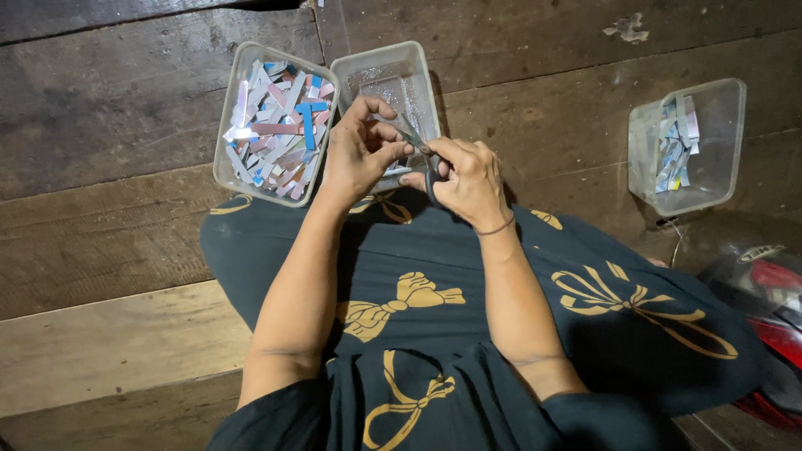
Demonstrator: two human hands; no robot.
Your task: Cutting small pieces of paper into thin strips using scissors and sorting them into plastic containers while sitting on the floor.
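Observation:
My right hand (468,177) grips a pair of scissors (418,144), its fingers through the dark handles, blades pointing up and left. My left hand (361,149) pinches a small pale strip (393,119) right at the blades. Both hands hover over the near end of a clear plastic tub (422,83) that looks nearly bare inside. Beside it on the left stands a second clear tub (227,125) filled with several blue, pink and white paper strips (280,125).
I sit on a dark wooden plank floor (109,125), lap covered by dark cloth with gold bows (409,301). A third clear tub (727,108) with a few strips stands at the right. A red and black object (773,292) lies at the right edge.

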